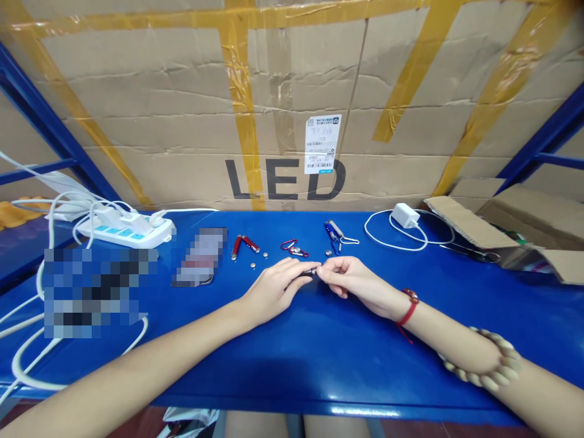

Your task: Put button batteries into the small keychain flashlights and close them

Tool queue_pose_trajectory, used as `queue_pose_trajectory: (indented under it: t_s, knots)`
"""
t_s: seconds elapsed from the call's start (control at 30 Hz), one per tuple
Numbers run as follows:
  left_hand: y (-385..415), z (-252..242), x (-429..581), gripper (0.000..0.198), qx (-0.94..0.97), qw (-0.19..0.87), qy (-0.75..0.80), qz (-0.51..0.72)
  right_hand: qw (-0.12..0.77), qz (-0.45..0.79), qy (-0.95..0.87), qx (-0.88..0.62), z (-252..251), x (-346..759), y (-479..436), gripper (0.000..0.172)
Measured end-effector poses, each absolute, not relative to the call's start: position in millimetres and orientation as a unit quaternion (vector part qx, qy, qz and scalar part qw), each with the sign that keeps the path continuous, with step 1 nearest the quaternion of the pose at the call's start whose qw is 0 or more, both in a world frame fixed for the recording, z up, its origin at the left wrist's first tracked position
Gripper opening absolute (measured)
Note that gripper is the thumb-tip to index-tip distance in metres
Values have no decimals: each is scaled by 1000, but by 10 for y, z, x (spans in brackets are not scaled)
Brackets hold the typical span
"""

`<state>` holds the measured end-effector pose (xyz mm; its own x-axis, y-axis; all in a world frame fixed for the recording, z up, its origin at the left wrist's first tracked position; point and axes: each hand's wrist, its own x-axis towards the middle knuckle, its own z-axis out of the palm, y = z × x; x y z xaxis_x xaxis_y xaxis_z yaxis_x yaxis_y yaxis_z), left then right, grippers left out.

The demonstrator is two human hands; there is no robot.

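Note:
My left hand [274,286] and my right hand [353,281] meet over the middle of the blue table [296,347]. Both pinch a small dark cylindrical piece [311,272] between their fingertips, one hand at each end. Just beyond the hands lie a red mini flashlight [244,244], a red carabiner clip [294,247], a blue and silver mini flashlight [334,232] and several small button cells [253,265]. My right wrist wears a red cord bracelet and, farther back, a wooden bead bracelet.
A white power strip [125,231] with plugs and white cables sits at the left. A white charger [405,215] with its looped cable lies at the back right, beside an open cardboard box [511,234]. A large taped carton marked LED [292,109] stands behind the table.

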<state>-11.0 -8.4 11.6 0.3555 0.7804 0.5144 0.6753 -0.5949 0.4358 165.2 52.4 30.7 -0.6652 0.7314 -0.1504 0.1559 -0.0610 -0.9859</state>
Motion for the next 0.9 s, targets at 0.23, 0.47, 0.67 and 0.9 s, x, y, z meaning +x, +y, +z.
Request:
queue_pose_trajectory:
  t_s: [0.23,0.47,0.67,0.9]
  knots:
    - [-92,128,-93,23,808,107,462,351,251,631,-653,-336,287,1637,511,43]
    - [-104,141,-92,23,799,123,480,340,343,575,-667,-327,261,1652,520,36]
    - [-109,146,-88,24,798,124,484,338,323,589,-672,-312,249,1626,483,35]
    - [-107,131,-92,25,800,104,482,341,280,654,-637,-297,312,1607,419,40]
